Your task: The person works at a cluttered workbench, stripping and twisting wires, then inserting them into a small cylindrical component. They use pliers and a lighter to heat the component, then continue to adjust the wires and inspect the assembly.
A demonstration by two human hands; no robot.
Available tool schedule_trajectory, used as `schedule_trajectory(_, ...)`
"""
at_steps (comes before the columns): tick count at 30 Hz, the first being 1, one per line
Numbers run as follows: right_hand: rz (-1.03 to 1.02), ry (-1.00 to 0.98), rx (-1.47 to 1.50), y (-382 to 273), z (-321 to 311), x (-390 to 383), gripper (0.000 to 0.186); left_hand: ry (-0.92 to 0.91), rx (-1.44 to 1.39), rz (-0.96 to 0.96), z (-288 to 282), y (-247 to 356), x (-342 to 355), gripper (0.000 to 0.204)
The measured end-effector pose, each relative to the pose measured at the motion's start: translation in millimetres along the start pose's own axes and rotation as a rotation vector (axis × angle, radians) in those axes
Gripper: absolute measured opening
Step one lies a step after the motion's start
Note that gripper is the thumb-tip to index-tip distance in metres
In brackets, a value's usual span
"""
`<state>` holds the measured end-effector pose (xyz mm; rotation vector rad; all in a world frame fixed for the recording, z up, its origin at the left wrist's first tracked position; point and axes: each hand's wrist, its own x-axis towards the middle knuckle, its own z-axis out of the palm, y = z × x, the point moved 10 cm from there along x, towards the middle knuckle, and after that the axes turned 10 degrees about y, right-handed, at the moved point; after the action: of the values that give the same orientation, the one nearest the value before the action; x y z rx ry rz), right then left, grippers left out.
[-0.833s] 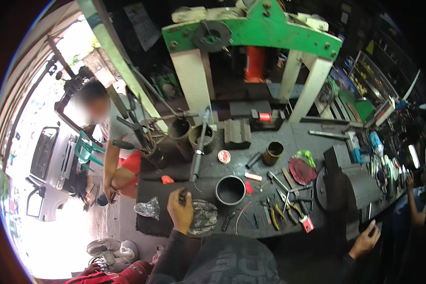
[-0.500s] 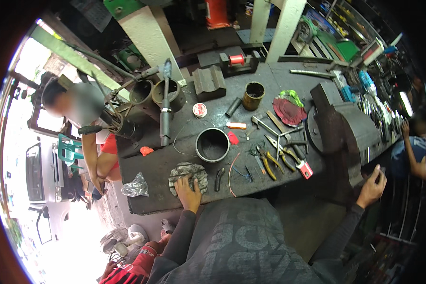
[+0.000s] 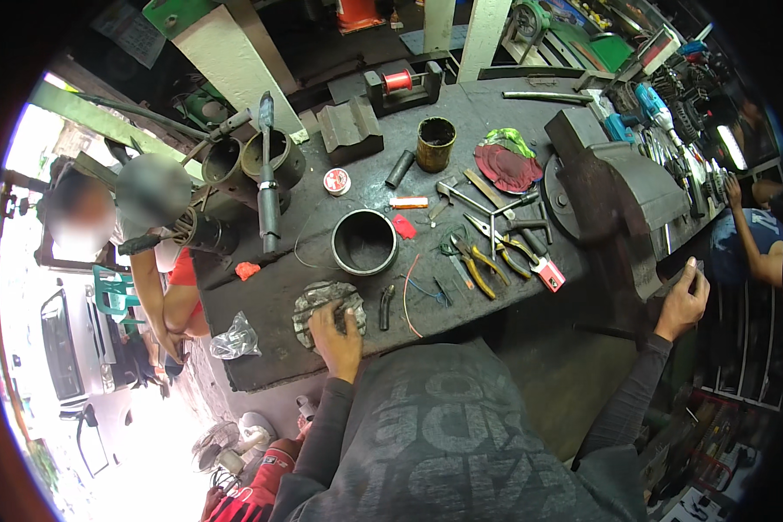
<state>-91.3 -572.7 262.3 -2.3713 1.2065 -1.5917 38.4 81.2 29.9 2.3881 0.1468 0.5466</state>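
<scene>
My left hand (image 3: 336, 341) rests on a mottled grey, crumpled rag (image 3: 315, 300), fingers slightly bent and apart, near the bench's front-left edge. My right hand (image 3: 682, 304) is raised at the bench's right end, fingers closed on a small dark piece I cannot make out. A black cylinder pot (image 3: 364, 222) stands behind the rag; beside it are a bent black fitting (image 3: 385, 313), thin wires, yellow pliers (image 3: 487, 274) and other hand tools. A crumpled plastic bag (image 3: 233, 339) lies left of the rag.
Pipes (image 3: 226, 174), a steel V-block (image 3: 348, 129), a rusty can (image 3: 435, 143) and cloths (image 3: 509, 170) are at the back. A heavy steel housing (image 3: 626, 204) and tools crowd the right. Other people are at the left (image 3: 157, 296), right (image 3: 757, 248) and lower left (image 3: 261, 478).
My left hand has moved down onto the grey rag, its fingers spreading. My right hand has risen within the view. The camera view has tilted, so the bench sits higher.
</scene>
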Motion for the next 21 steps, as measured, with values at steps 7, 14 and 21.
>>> schedule_trajectory(7, -0.046, 0.036, 0.023, -7.7, -4.3, -0.8, 0.042, -0.183, -0.213, -0.110, 32.2, 40.2, 1.1, 0.023)
schedule_trajectory(14, -0.049, 0.015, 0.034, -9.7, -3.8, -1.2, 0.042, -0.317, -0.144, 0.010, 51.8, 59.5, -2.2, 0.022)
schedule_trajectory(21, -0.058, 0.011, 0.059, -13.8, -4.3, -1.9, 0.038, -0.408, -0.136, 0.177, 87.2, 94.4, -7.3, 0.022)
